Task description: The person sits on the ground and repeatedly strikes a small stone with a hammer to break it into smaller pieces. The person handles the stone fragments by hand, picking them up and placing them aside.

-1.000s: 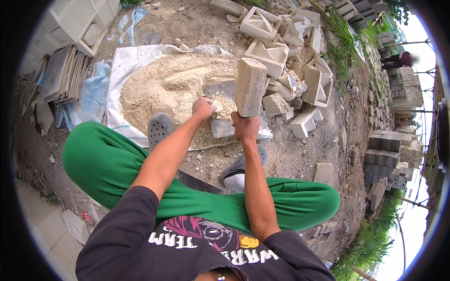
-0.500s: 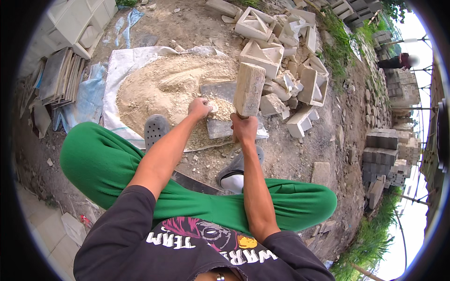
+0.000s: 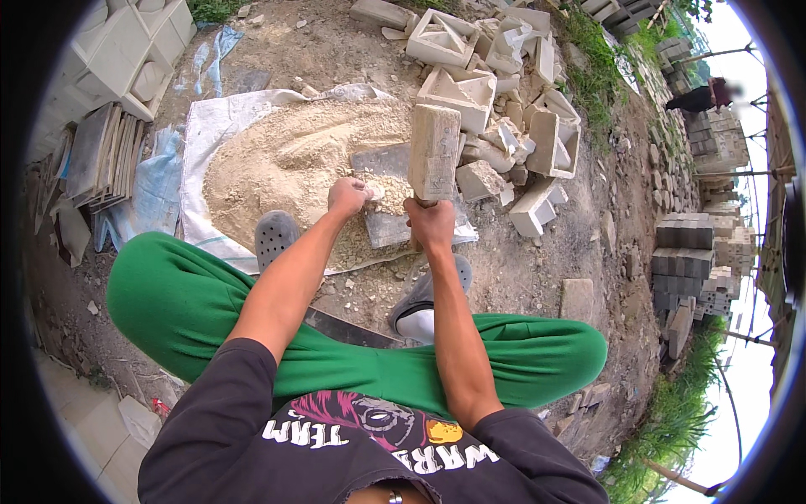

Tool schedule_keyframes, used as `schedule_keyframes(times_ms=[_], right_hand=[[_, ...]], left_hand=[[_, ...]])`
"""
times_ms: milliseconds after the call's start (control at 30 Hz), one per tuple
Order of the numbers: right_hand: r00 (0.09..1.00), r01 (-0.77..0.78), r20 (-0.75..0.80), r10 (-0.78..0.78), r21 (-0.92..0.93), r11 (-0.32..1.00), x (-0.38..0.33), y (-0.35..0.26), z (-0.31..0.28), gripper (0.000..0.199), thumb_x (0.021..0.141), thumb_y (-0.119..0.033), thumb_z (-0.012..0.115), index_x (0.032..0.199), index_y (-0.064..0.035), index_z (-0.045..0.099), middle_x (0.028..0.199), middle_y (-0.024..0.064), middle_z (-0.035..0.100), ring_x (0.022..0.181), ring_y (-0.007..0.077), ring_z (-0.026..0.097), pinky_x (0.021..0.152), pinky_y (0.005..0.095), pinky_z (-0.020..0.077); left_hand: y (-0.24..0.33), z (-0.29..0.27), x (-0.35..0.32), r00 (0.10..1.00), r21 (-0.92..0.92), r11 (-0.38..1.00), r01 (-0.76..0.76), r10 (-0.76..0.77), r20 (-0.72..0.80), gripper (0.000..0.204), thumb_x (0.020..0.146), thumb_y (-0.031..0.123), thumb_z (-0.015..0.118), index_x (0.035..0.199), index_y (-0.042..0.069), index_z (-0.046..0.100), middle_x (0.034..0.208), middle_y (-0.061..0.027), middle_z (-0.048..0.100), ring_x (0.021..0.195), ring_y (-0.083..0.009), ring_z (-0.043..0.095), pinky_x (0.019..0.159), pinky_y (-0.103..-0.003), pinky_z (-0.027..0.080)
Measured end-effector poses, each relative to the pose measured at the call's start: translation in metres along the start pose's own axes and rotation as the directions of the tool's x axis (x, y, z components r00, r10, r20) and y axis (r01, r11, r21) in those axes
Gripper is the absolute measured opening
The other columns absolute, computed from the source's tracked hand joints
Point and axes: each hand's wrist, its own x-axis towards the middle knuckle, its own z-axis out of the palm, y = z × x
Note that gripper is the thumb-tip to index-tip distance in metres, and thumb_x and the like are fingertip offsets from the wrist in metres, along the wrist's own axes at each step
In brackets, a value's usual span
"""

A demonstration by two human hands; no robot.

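Note:
My right hand (image 3: 431, 223) is wrapped round the handle of a mallet with a big, worn, block-shaped wooden head (image 3: 435, 151). The head is raised over the right side of a dark flat slab (image 3: 388, 231). At the slab's left edge, my left hand (image 3: 348, 196) pinches a small pale stone chunk (image 3: 378, 193). Crushed pale rubble (image 3: 393, 195) lies on the slab between my hands. Beneath and around the slab, a heap of tan crushed grit (image 3: 269, 172) covers a white woven sack (image 3: 197, 151) spread on the ground.
Broken pale cast blocks (image 3: 457, 94) pile up at the far right of the sack. Thin boards (image 3: 101, 160) lean by a blue sheet (image 3: 151, 189) at left. My feet in grey clogs (image 3: 275, 239) flank the near edge. Grey blocks (image 3: 682, 252) and a person (image 3: 701, 97) are farther right.
The whole view has shifted slightly. The mallet has moved a little left relative to the slab, still raised. My left hand stays at the slab's left edge with the chunk.

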Motion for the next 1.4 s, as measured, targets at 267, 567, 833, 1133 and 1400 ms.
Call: schedule_keyframes(times_ms=[267,567,833,1133,1400], right_hand=[[0.962,-0.191,0.118,0.245,-0.347,0.918,-0.005,0.084,0.034,0.032,0.070,-0.028,0.074,0.078,0.0033,0.069,0.072,0.0146,0.069,0.072,0.0261,0.071,0.065,0.0372,0.0540],[0.999,-0.031,-0.033,0.031,-0.005,1.000,0.001,0.025,0.008,0.023,0.075,-0.020,0.071,0.077,0.0032,0.070,0.057,0.0095,0.065,0.053,0.0177,0.067,0.054,0.0329,0.0517],[0.956,-0.202,0.131,0.264,-0.360,0.911,-0.003,0.091,0.033,0.044,0.068,-0.036,0.072,0.086,0.0038,0.072,0.078,0.0219,0.071,0.078,0.0358,0.071,0.072,0.0416,0.0546],[0.977,-0.188,0.083,0.195,-0.089,0.978,-0.001,0.021,0.007,0.035,0.072,-0.030,0.070,0.090,-0.0006,0.073,0.077,0.0146,0.072,0.070,0.0328,0.070,0.068,0.0407,0.0538],[0.935,-0.264,0.141,0.324,-0.330,0.906,0.008,0.084,0.019,0.042,0.068,-0.031,0.071,0.089,0.0051,0.072,0.082,0.0244,0.071,0.082,0.0358,0.072,0.076,0.0429,0.0545]], left_hand=[[0.013,-0.001,0.004,0.997,0.039,0.998,0.043,-0.046,0.070,0.030,0.074,0.028,0.084,0.096,0.008,0.078,0.090,-0.0073,0.076,0.077,-0.0174,0.071,0.074,-0.031,0.053],[-0.007,0.007,0.009,0.999,-0.014,0.999,0.035,-0.035,-0.005,0.034,0.072,0.034,0.084,0.094,0.009,0.078,0.087,-0.0099,0.076,0.080,-0.0207,0.072,0.075,-0.033,0.053],[0.010,0.007,-0.002,1.000,0.059,0.998,0.011,-0.009,-0.020,0.035,0.076,0.031,0.082,0.099,0.006,0.075,0.087,-0.0115,0.074,0.075,-0.0198,0.070,0.071,-0.033,0.053],[0.015,0.004,-0.012,0.994,0.140,0.987,-0.077,0.088,-0.073,0.048,0.078,0.032,0.078,0.117,0.007,0.069,0.104,-0.0151,0.072,0.095,-0.0262,0.069,0.083,-0.036,0.052],[0.027,0.014,-0.017,0.976,0.212,0.953,-0.215,0.219,0.005,0.046,0.085,0.024,0.069,0.130,0.014,0.063,0.126,-0.0155,0.059,0.116,-0.0309,0.059,0.098,-0.040,0.048]])
